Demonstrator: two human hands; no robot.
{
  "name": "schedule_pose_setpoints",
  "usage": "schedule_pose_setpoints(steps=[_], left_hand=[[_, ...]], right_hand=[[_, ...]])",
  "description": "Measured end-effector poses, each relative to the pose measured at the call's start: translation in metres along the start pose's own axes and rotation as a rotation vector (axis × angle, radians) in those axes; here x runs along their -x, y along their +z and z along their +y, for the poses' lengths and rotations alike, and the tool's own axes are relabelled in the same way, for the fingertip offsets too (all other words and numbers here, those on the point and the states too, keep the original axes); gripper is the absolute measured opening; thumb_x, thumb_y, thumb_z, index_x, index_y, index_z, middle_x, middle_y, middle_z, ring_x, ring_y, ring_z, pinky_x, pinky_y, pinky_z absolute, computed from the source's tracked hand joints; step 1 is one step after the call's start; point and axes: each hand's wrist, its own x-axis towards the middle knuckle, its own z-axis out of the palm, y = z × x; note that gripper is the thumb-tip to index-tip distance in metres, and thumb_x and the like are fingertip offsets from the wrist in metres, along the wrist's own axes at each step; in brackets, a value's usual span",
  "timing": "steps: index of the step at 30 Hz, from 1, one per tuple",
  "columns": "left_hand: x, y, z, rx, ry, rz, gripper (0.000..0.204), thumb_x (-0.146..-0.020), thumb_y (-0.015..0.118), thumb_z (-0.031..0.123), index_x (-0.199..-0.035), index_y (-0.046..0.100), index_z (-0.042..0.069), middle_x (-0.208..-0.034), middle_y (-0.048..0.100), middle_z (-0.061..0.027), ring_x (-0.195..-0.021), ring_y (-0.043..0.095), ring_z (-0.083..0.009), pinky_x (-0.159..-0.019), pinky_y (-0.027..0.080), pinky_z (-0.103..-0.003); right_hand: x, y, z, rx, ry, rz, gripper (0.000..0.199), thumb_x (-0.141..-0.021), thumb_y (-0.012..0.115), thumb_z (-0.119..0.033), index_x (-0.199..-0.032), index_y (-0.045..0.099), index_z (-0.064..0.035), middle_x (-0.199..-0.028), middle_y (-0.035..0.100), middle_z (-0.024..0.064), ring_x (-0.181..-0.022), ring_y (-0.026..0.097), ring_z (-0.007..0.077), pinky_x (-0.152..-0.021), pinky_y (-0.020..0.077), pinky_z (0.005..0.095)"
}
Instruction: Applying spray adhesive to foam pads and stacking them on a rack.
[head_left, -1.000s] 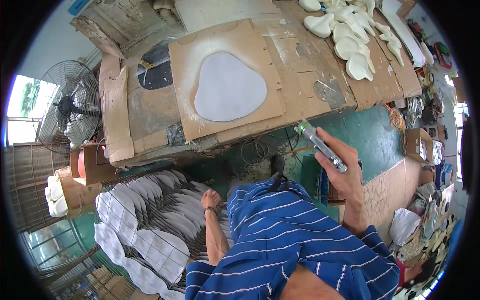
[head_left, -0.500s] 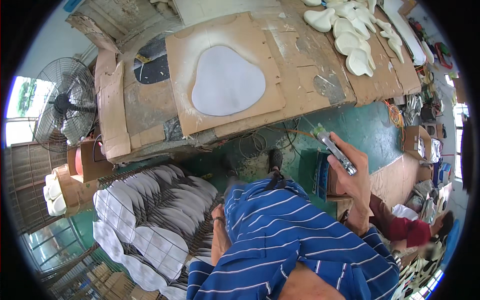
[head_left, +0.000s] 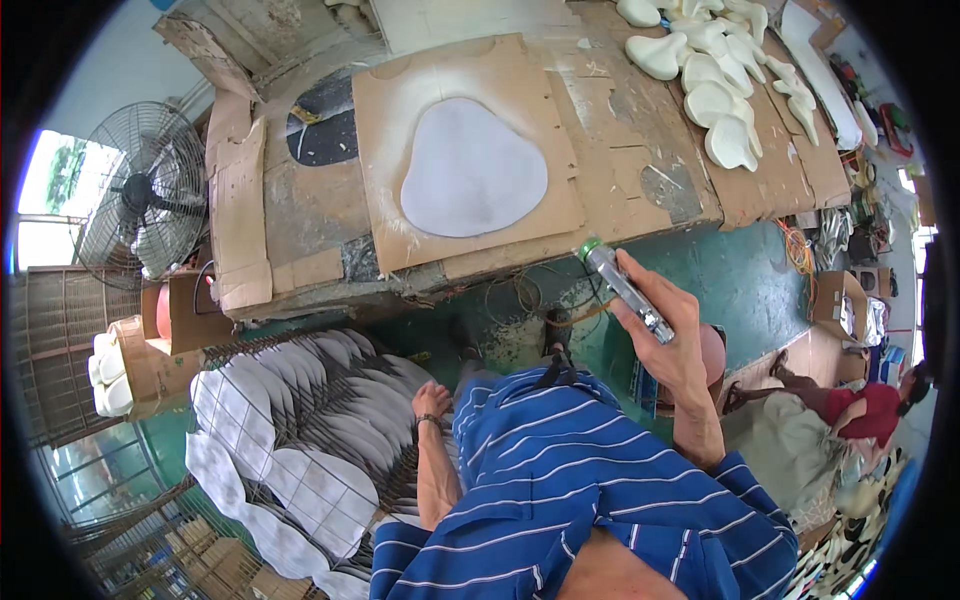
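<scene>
My right hand (head_left: 672, 325) is wrapped round a silver spray gun (head_left: 628, 292) with a green tip, held in front of the workbench's near edge. The tip points toward the bench, close to the corner of a brown cardboard sheet (head_left: 385, 190). On that sheet lies a flat, rounded triangular white pad (head_left: 475, 170), with pale overspray on the cardboard around it. My left hand (head_left: 431, 400), a dark band at its wrist, hangs low beside the wire rack (head_left: 300, 400). Its fingers are loosely curled, with nothing visible in them. White pads (head_left: 315, 495) fill the rack in overlapping rows.
Cream moulded seat shapes (head_left: 725, 110) are grouped on the bench's right end. A large fan (head_left: 142, 195) stands at the left. Hoses (head_left: 525, 290) lie on the green floor below the bench. At the right, a person in red (head_left: 868, 415) is near pale cloth.
My right hand has moved left with the spray gun, bringing its tip closer to the cardboard sheet. My left hand has risen slightly. The view has shifted, showing more of the person at the right.
</scene>
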Motion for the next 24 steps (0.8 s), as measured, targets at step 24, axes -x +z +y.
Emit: schedule_pose_setpoints(steps=[24], left_hand=[[-0.027,0.022,0.013,-0.189,-0.010,-0.021,0.041,-0.099,0.067,0.030,-0.129,0.058,0.003,-0.102,0.073,-0.0140,-0.083,0.073,-0.0268,-0.070,0.061,-0.041]], right_hand=[[0.019,-0.043,-0.024,0.041,0.113,-0.121,0.052,-0.085,0.075,-0.003,-0.135,0.064,0.0030,-0.099,0.071,0.0152,-0.083,0.065,0.0231,-0.078,0.0505,0.0309]])
